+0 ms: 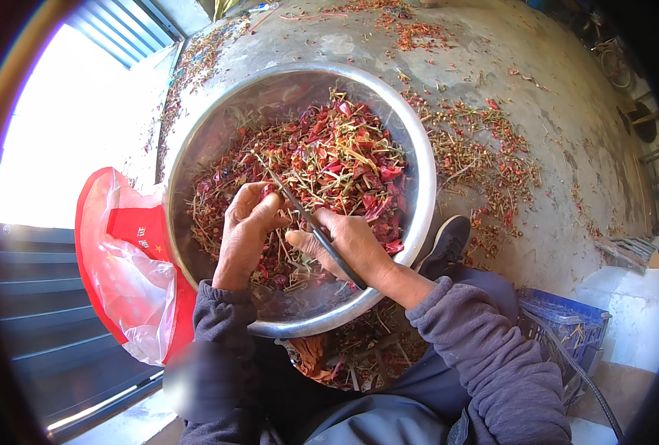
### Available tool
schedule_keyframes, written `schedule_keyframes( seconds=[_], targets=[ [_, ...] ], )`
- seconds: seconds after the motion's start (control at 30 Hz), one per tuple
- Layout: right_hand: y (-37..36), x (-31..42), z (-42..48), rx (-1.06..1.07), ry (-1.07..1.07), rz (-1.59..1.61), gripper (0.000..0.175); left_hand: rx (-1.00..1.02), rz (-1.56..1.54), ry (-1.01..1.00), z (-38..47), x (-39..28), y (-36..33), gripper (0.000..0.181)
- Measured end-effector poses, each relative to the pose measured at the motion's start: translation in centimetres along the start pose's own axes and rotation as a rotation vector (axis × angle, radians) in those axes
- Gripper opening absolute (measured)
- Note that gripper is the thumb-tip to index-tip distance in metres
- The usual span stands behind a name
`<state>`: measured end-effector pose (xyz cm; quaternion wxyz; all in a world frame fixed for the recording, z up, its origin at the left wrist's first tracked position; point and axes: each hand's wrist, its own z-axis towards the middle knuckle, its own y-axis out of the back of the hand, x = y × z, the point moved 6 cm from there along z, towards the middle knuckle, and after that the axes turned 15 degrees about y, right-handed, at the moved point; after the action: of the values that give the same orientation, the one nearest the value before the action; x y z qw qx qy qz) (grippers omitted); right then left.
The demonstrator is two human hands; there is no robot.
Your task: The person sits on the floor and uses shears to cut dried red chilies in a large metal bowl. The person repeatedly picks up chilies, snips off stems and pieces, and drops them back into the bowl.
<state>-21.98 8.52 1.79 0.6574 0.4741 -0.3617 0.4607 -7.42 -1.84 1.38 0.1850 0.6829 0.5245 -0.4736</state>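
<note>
A large round metal basin (418, 139) stands in front of me, part filled with dried red peppers, torn pieces and pale stems (329, 150). Over its near half, my left hand (254, 219) pinches a small dark red pepper piece (267, 191) between thumb and fingers. My right hand (346, 239) grips a long, slim, dark-handled tool (329, 245), probably scissors or a knife. Its thin metal end slants up and left, close beside the left fingertips. The right thumb is extended toward the left hand. Part of the tool's grip is hidden by the right hand.
A red and clear plastic bag (140, 267) hangs against the basin's left side. Stems and red scraps (491, 161) litter the concrete floor (563, 161). A blue plastic crate (569, 314) with a dark cable (580, 364) sits at my right. My shoe (446, 245) is beside the basin.
</note>
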Motion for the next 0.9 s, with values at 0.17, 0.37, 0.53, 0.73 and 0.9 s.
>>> schedule_keyframes(
  seconds=[0.17,0.37,0.53,0.73,0.9],
  targets=[
    [0.6,0.5,-0.1,0.066,-0.049,-0.161,0.05,0.052,-0.099,0.0,1.1,1.5,0.7,0.012],
    [-0.8,0.7,-0.4,-0.009,-0.177,0.282,0.052,0.186,-0.279,-0.017,1.9,2.4,1.3,0.01],
    [-0.5,0.1,-0.5,-0.057,-0.088,0.046,0.049,-0.019,-0.159,-0.083,1.3,2.0,0.0,0.017],
    [-0.2,0.4,-0.4,-0.108,-0.004,-0.105,0.045,-0.153,0.225,-0.157,0.7,1.6,-0.5,0.02],
    [-0.2,-0.2,-1.1,-0.102,-0.069,-0.033,0.047,-0.331,0.728,-0.263,-0.5,0.0,-1.9,0.019]
  ],
)
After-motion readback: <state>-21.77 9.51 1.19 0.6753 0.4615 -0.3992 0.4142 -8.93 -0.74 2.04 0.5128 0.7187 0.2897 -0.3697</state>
